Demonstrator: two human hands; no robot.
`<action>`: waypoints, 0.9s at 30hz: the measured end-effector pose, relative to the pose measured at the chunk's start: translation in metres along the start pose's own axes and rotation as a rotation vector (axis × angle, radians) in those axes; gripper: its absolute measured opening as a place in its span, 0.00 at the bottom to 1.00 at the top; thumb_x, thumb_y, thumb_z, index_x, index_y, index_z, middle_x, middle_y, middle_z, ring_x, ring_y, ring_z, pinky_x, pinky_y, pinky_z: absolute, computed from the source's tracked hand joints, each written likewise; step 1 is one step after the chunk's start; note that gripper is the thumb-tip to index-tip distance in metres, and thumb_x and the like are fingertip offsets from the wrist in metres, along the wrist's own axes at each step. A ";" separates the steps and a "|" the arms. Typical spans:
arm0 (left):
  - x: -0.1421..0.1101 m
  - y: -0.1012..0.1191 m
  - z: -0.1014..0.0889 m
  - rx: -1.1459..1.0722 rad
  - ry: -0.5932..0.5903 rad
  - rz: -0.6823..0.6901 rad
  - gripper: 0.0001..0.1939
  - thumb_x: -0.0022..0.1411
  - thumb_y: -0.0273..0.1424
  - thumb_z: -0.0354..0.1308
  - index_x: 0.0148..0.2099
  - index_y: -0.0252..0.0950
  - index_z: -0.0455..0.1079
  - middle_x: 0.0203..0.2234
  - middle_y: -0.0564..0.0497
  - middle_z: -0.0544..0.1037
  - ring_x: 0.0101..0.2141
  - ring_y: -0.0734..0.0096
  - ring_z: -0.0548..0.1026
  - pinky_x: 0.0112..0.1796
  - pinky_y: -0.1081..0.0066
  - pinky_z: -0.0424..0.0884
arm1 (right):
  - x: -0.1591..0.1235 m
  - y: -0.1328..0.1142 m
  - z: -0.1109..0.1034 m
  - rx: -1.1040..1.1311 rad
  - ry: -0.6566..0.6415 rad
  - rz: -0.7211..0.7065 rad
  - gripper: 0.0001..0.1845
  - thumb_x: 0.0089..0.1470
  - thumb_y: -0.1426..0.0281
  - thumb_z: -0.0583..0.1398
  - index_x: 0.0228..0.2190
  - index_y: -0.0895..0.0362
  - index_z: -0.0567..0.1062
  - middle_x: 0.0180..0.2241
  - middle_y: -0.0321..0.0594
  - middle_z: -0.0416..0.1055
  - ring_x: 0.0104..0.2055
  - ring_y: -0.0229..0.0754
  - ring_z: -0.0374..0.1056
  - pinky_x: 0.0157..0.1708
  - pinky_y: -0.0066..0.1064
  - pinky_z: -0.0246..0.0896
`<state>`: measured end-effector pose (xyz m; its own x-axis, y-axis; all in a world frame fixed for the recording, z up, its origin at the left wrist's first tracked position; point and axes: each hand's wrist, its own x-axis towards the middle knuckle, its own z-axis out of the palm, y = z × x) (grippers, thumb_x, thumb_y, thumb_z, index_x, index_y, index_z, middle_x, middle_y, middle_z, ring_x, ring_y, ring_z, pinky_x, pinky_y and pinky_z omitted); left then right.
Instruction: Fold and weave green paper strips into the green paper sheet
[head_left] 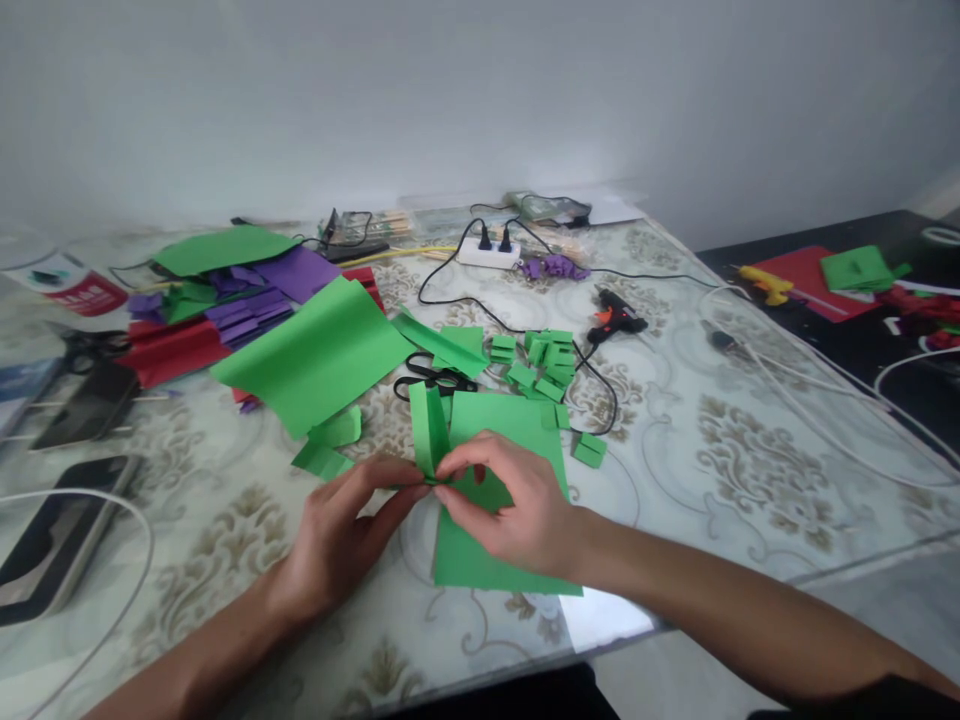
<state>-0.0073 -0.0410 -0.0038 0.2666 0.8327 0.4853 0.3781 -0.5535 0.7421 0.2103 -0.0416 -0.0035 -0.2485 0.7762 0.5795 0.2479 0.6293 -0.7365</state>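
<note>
Both hands were at frame centre, thumb and fingers pinched narrow. Left hand (pixel 326 545) and right hand (pixel 521 505) both held the lower end of a folded green paper strip (pixel 424 425), fingertips close together; strip stood upright, mid-frame. Right hand was over a flat green sheet (pixel 502 560), lower centre. Black scissors (pixel 450 380) lay just above the strip in frame. Small folded green pieces (pixel 555 362) were clustered right of the scissors, glue gun (pixel 619 315) farther right. Large curled green sheet (pixel 330 350) lay left of centre; white power strip (pixel 487 253), upper centre.
</note>
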 end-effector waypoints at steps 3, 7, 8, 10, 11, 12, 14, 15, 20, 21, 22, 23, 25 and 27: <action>0.000 0.002 -0.001 -0.031 0.006 -0.061 0.11 0.60 0.23 0.71 0.43 0.44 0.82 0.32 0.54 0.87 0.30 0.66 0.84 0.33 0.72 0.79 | 0.000 0.000 0.000 0.015 0.013 0.009 0.08 0.62 0.75 0.65 0.42 0.52 0.75 0.36 0.39 0.81 0.37 0.42 0.78 0.39 0.33 0.77; 0.001 0.003 -0.003 -0.010 -0.007 -0.006 0.13 0.61 0.21 0.70 0.44 0.45 0.82 0.32 0.54 0.87 0.32 0.66 0.84 0.35 0.72 0.79 | -0.001 0.000 0.001 0.020 0.020 0.041 0.07 0.62 0.74 0.66 0.42 0.53 0.76 0.37 0.39 0.81 0.36 0.41 0.78 0.36 0.31 0.77; 0.001 0.003 -0.003 -0.001 -0.011 0.017 0.14 0.62 0.21 0.70 0.45 0.45 0.82 0.33 0.54 0.87 0.32 0.66 0.85 0.36 0.72 0.79 | -0.001 0.000 0.002 0.022 0.019 0.053 0.07 0.62 0.74 0.66 0.42 0.53 0.76 0.37 0.39 0.81 0.36 0.40 0.79 0.36 0.30 0.76; 0.002 0.003 -0.003 0.013 -0.020 0.055 0.15 0.62 0.20 0.69 0.46 0.46 0.81 0.33 0.54 0.87 0.33 0.66 0.85 0.37 0.72 0.79 | -0.002 0.000 0.002 0.024 0.019 0.065 0.07 0.62 0.74 0.66 0.42 0.53 0.76 0.37 0.39 0.82 0.35 0.40 0.79 0.36 0.30 0.76; 0.002 0.003 -0.003 0.019 -0.023 0.065 0.15 0.62 0.20 0.69 0.46 0.46 0.81 0.34 0.54 0.87 0.34 0.66 0.85 0.37 0.72 0.79 | -0.002 0.000 0.002 0.025 0.020 0.065 0.07 0.62 0.74 0.66 0.42 0.53 0.76 0.37 0.39 0.82 0.36 0.40 0.79 0.37 0.30 0.77; 0.002 0.003 -0.003 0.022 -0.024 0.071 0.15 0.63 0.20 0.69 0.46 0.46 0.81 0.34 0.54 0.87 0.34 0.66 0.85 0.37 0.72 0.80 | -0.002 0.000 0.002 0.026 0.020 0.064 0.07 0.63 0.74 0.66 0.42 0.53 0.76 0.37 0.39 0.82 0.36 0.40 0.79 0.38 0.31 0.77; 0.002 0.003 -0.003 0.026 -0.021 0.070 0.14 0.63 0.20 0.69 0.46 0.45 0.81 0.34 0.54 0.87 0.34 0.66 0.85 0.37 0.71 0.80 | -0.002 0.000 0.002 0.029 0.013 0.059 0.06 0.63 0.74 0.65 0.42 0.53 0.76 0.37 0.40 0.82 0.37 0.41 0.80 0.39 0.32 0.78; 0.001 0.003 -0.003 0.027 -0.019 0.062 0.14 0.63 0.21 0.69 0.45 0.45 0.82 0.34 0.53 0.87 0.34 0.65 0.85 0.37 0.71 0.80 | -0.002 0.001 0.002 0.031 0.011 0.056 0.06 0.63 0.74 0.65 0.42 0.53 0.76 0.36 0.40 0.82 0.38 0.42 0.80 0.39 0.32 0.78; -0.001 0.002 -0.002 0.040 -0.004 -0.012 0.11 0.61 0.23 0.71 0.44 0.44 0.82 0.32 0.53 0.87 0.30 0.65 0.84 0.33 0.71 0.79 | -0.001 0.002 0.001 0.028 0.004 0.035 0.06 0.64 0.74 0.65 0.42 0.53 0.76 0.37 0.41 0.82 0.38 0.42 0.80 0.39 0.33 0.78; -0.002 0.001 -0.002 0.049 0.000 -0.013 0.12 0.61 0.23 0.71 0.44 0.44 0.81 0.32 0.54 0.87 0.30 0.66 0.84 0.33 0.72 0.79 | -0.001 0.003 0.001 0.021 0.002 0.027 0.07 0.64 0.74 0.65 0.43 0.53 0.75 0.37 0.41 0.82 0.39 0.42 0.80 0.39 0.33 0.78; -0.002 0.001 -0.002 0.062 0.002 -0.002 0.14 0.61 0.23 0.71 0.46 0.44 0.80 0.33 0.54 0.87 0.31 0.66 0.84 0.34 0.72 0.79 | 0.000 0.003 0.001 0.010 -0.001 0.015 0.08 0.64 0.74 0.65 0.44 0.52 0.75 0.37 0.41 0.82 0.39 0.42 0.80 0.40 0.33 0.79; -0.002 0.000 -0.002 0.077 -0.006 0.018 0.16 0.62 0.23 0.71 0.49 0.45 0.79 0.35 0.54 0.87 0.33 0.66 0.85 0.36 0.73 0.79 | 0.000 0.004 0.001 -0.003 -0.008 -0.003 0.09 0.64 0.75 0.64 0.44 0.52 0.75 0.38 0.41 0.82 0.40 0.43 0.80 0.40 0.34 0.79; -0.002 -0.001 -0.002 0.104 -0.056 0.070 0.22 0.64 0.22 0.68 0.57 0.46 0.77 0.41 0.52 0.87 0.38 0.65 0.85 0.40 0.71 0.80 | 0.001 0.005 0.000 -0.042 -0.030 -0.064 0.11 0.65 0.76 0.63 0.46 0.51 0.74 0.39 0.41 0.82 0.42 0.44 0.80 0.41 0.35 0.79; 0.000 0.000 -0.003 0.123 -0.146 0.115 0.25 0.67 0.20 0.65 0.62 0.46 0.74 0.46 0.49 0.86 0.42 0.63 0.85 0.43 0.70 0.79 | 0.002 0.006 -0.001 -0.092 -0.039 -0.141 0.13 0.65 0.77 0.62 0.48 0.51 0.73 0.40 0.42 0.82 0.43 0.45 0.79 0.41 0.36 0.78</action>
<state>-0.0102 -0.0410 -0.0029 0.4361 0.7583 0.4845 0.4408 -0.6494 0.6197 0.2124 -0.0361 -0.0067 -0.3223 0.6792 0.6594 0.2928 0.7339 -0.6128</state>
